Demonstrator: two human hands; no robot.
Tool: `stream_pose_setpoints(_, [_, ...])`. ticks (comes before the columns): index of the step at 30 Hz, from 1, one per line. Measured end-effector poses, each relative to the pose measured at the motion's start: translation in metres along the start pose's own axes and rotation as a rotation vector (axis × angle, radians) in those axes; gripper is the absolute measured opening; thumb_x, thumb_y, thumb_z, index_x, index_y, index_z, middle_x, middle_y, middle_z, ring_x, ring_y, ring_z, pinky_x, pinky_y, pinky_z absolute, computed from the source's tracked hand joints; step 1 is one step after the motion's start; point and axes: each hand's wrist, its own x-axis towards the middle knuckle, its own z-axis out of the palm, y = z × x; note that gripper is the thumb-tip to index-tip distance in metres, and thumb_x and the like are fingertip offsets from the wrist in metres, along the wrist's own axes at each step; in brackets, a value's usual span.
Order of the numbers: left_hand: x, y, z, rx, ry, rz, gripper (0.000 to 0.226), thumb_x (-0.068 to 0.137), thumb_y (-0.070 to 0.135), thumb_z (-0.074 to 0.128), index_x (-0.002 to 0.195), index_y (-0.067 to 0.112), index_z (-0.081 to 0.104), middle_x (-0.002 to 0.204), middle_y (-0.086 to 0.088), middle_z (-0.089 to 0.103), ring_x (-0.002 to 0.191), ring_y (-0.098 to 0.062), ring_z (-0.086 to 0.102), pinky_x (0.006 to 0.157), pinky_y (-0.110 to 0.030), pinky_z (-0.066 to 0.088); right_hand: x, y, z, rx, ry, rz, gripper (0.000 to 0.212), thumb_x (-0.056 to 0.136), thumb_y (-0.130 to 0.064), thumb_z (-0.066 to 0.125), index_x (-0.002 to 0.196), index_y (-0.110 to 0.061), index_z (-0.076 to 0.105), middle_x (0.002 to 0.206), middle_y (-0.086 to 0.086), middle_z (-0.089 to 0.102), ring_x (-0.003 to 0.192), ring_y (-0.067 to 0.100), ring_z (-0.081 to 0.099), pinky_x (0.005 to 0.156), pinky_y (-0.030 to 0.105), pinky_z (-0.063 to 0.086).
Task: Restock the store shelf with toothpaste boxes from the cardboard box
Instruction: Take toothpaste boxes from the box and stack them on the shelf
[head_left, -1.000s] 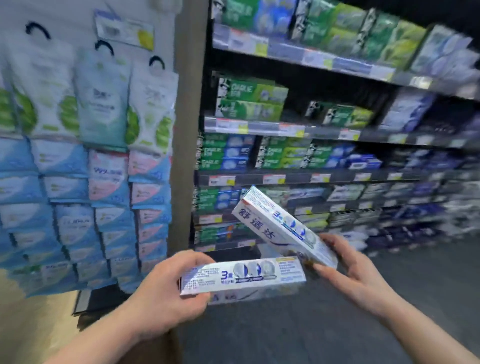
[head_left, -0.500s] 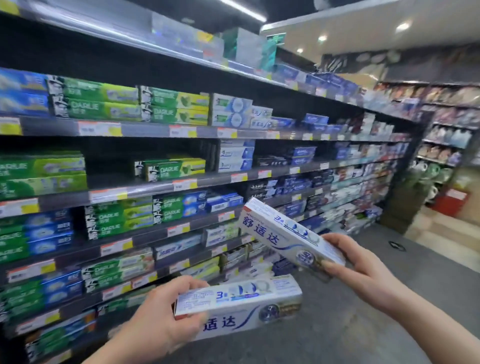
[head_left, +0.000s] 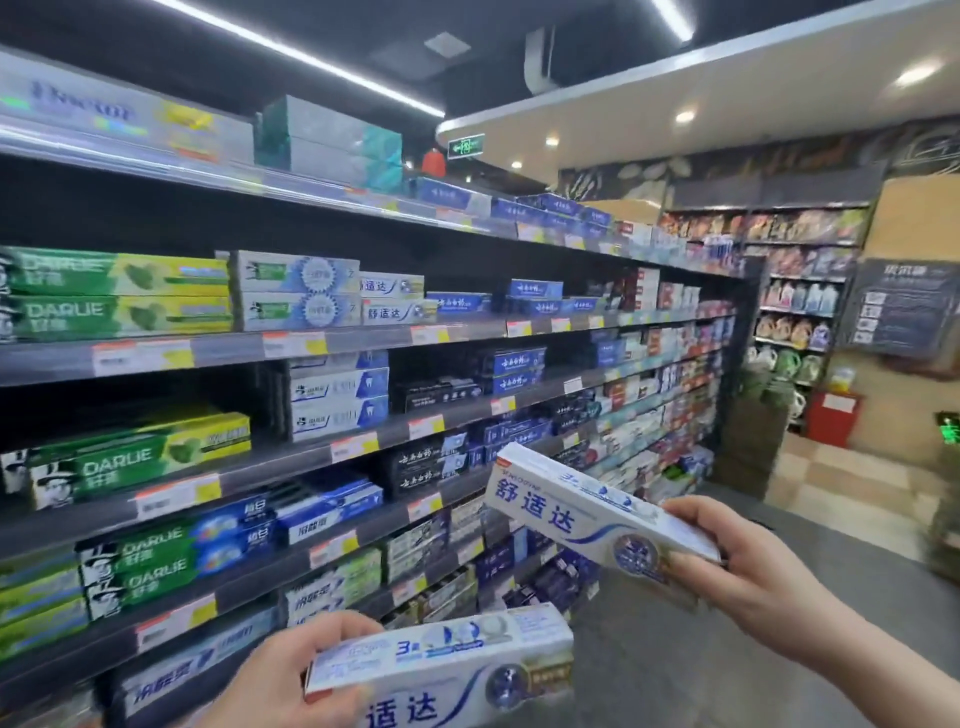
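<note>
Two long white cardboard toothpaste boxes with blue lettering in hand, none shelved yet. Left hand at bottom centre of the frame, curled round the near end of the lower box, held roughly level. Right hand at lower right, gripping the right end of the upper box, tilted up toward the left. Boxes apart, not touching. Source cardboard box nowhere in view.

Since a second ago: hanging pale pouches at the shelf end gone from sight; now facing along the dark multi-tier store shelf and looking higher up it. Same grips on both boxes throughout.

Brings into view a short stack of matching white boxes on the tier just above centre-left, beside pale blue-and-white boxes. Likely means the home slot is located and placing comes next, with a reach up and leftward.

Edges to mind: the grey shelf lip with orange-and-yellow price tags directly below that stack, and the underside of the tier above. Dark headroom over the matching stack, enough by eye for more boxes laid flat. Neighbours close on both sides, so little sideways slack. Open grey aisle floor at lower right, free for stepping and swinging the arms.
</note>
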Motion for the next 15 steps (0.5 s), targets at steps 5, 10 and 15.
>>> stream_pose_setpoints(5, [0.115, -0.005, 0.010, 0.020, 0.063, 0.072, 0.044, 0.073, 0.017, 0.071, 0.087, 0.058, 0.059, 0.092, 0.036, 0.063, 0.088, 0.014, 0.058, 0.073, 0.000, 0.041, 0.081, 0.042, -0.018, -0.064, 0.048, 0.026, 0.027, 0.079, -0.014, 0.068, 0.089, -0.037, 0.059, 0.083, -0.001, 0.068, 0.061, 0.006, 0.059, 0.054, 0.020, 0.045])
stream_pose_setpoints(10, [0.212, 0.003, 0.012, 0.001, 0.063, 0.055, 0.027, 0.070, 0.018, 0.070, 0.080, 0.043, 0.068, 0.085, 0.008, 0.071, 0.067, 0.002, 0.064, 0.060, -0.003, 0.044, 0.155, 0.086, -0.025, -0.069, 0.105, 0.006, 0.025, 0.080, -0.014, 0.067, 0.092, -0.033, 0.056, 0.096, -0.020, 0.064, 0.078, 0.007, 0.061, 0.063, 0.022, 0.047])
stream_pose_setpoints(15, [0.275, 0.013, 0.017, -0.109, 0.091, 0.008, 0.031, 0.050, 0.032, 0.072, 0.080, 0.039, 0.069, 0.074, 0.005, 0.071, 0.059, -0.003, 0.063, 0.056, -0.010, 0.046, 0.237, 0.126, -0.027, -0.025, 0.060, -0.049, 0.025, 0.082, -0.009, 0.064, 0.093, -0.030, 0.057, 0.084, -0.006, 0.069, 0.074, 0.001, 0.062, 0.056, 0.011, 0.046])
